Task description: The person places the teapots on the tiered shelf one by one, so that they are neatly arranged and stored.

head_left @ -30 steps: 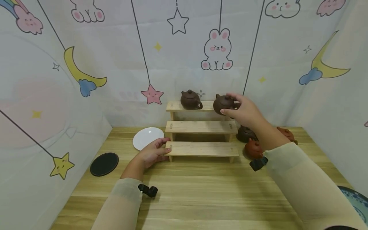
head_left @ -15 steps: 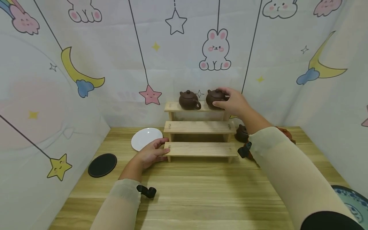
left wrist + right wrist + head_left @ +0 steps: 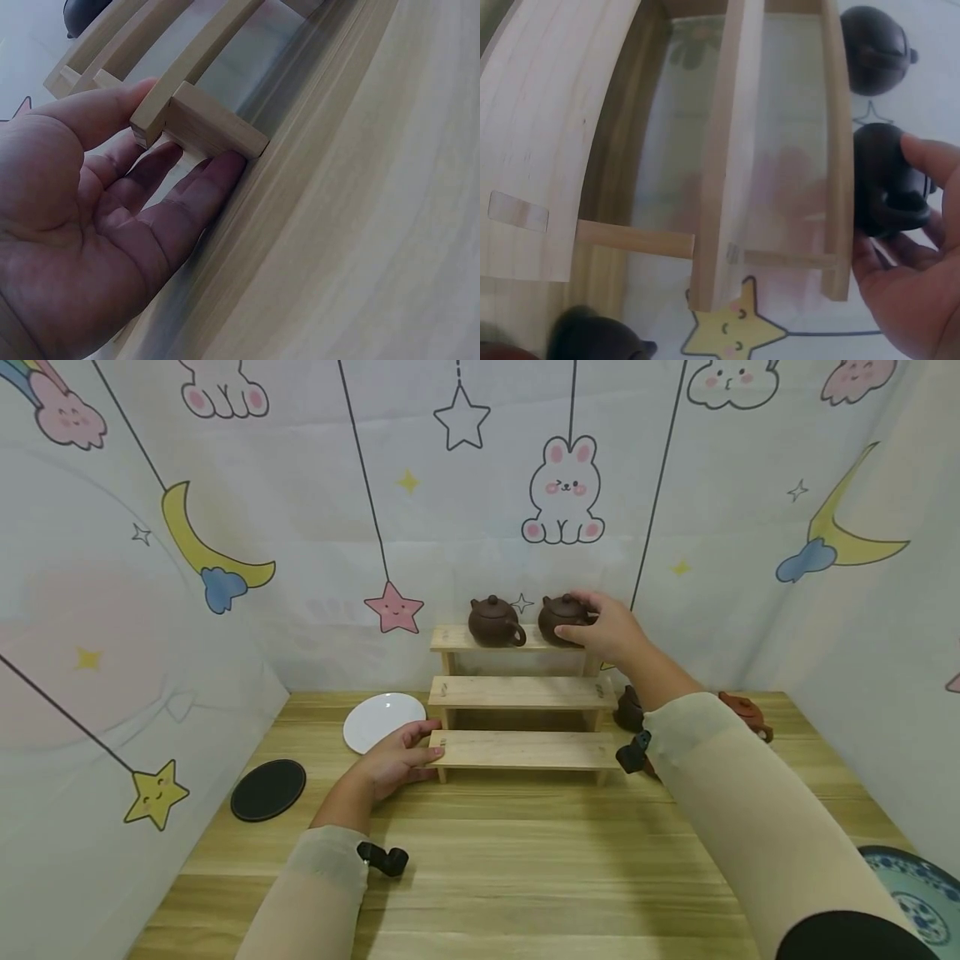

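Head view: my right grip [image 3: 613,631] held a teapot [image 3: 555,615], left grip [image 3: 390,762] the rack [image 3: 521,693]. Placing seemed almost done, needing gentle letting go.

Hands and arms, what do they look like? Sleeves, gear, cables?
Left hand and right hand ungloved. Left sleeve and right sleeve: long, plain, pale cream. Small black device at each cuff: left device, right device. No cables visible.

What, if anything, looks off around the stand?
Nothing stands out: the three-tier wooden stand looks level, the held brown teapot and free brown teapot are upright, and no spill shows, though the right sleeve partly hides other teapots.
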Available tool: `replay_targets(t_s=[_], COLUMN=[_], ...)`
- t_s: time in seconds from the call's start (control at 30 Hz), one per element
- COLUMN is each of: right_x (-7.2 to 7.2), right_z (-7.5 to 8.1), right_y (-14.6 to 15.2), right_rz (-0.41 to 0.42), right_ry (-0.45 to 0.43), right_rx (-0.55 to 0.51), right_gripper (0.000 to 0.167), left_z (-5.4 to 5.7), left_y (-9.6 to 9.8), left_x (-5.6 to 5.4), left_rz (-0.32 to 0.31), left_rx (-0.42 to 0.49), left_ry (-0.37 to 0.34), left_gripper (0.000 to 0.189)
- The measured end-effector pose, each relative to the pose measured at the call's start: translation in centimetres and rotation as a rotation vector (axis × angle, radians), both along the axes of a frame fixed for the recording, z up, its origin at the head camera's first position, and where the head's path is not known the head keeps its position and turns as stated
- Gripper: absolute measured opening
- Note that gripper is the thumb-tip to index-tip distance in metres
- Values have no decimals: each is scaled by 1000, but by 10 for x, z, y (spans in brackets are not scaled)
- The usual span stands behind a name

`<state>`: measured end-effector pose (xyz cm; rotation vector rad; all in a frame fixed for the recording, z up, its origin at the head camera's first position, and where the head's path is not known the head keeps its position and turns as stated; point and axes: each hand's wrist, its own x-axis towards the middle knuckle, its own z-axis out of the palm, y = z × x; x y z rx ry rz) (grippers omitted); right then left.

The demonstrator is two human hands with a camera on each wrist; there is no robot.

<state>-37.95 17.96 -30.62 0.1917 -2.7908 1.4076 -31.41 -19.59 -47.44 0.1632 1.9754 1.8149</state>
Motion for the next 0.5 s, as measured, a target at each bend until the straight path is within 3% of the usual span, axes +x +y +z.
replay_targets(t_s=[0.27, 0.5], right_x=[11, 43], right_z=[-4, -16], right_y=[5, 17], right_rz=[-21, -51], right_ry=[15, 39], right_rx=[-41, -147], right_gripper=[75, 78], left_z=[1, 1], left_y=[1, 1], left_x=[1, 1], left_rz=[6, 13], left_rx=[-5, -3], left_ry=[-4, -4], left_gripper=[70, 70])
